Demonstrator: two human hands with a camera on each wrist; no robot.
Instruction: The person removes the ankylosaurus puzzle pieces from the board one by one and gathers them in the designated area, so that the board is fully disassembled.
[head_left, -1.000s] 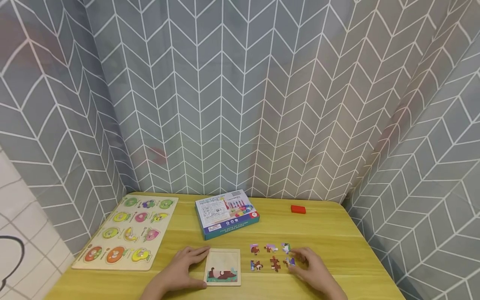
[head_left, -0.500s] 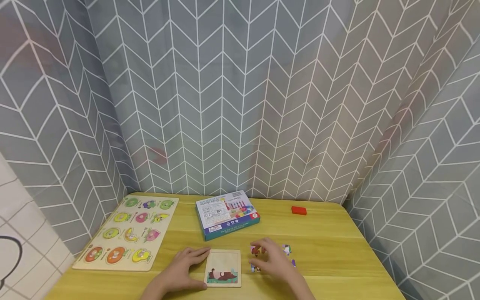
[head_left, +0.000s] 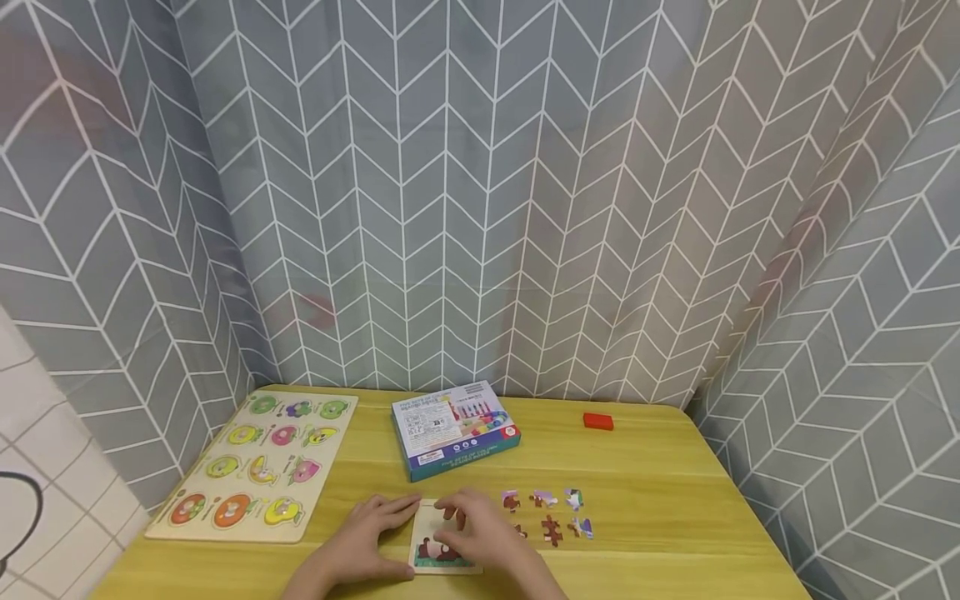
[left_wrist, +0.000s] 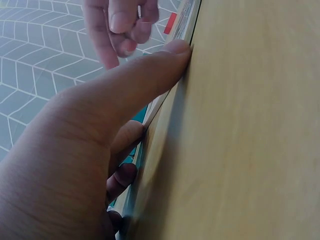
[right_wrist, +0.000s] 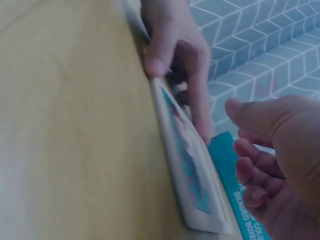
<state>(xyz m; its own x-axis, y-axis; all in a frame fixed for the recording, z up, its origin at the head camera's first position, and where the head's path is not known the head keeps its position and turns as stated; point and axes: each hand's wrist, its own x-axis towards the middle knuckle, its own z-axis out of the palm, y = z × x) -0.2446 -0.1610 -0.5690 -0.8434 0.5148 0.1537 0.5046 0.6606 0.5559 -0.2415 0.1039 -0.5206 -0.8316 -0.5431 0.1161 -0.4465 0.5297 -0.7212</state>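
Observation:
A small wooden puzzle tray [head_left: 424, 527] lies on the table, with fitted brown, pink and green pieces [head_left: 430, 551] along its near side. My left hand [head_left: 358, 542] touches the tray's left side, thumb at the near corner and index finger at the far corner, both stretched out. Over the tray hovers my right hand [head_left: 483, 529], its fingers loosely bent and nothing showing between them. It covers the tray's right part. In the right wrist view, right fingertips [right_wrist: 245, 170] hang in the air beside the tray. Loose jigsaw pieces [head_left: 552, 531] lie in two rows to the right.
A boxed set [head_left: 457, 429] sits behind the tray. On the left lies a large wooden fruit puzzle board [head_left: 253, 467]. A red block [head_left: 597, 422] rests near the back edge of the yellow wooden table [head_left: 645, 483]. Patterned curtains [head_left: 480, 208] enclose the back and sides.
My right hand has moved left from the rightmost loose pieces, across the rows, to above the tray. The several loose pieces stay where they lay. My left hand has kept its place.

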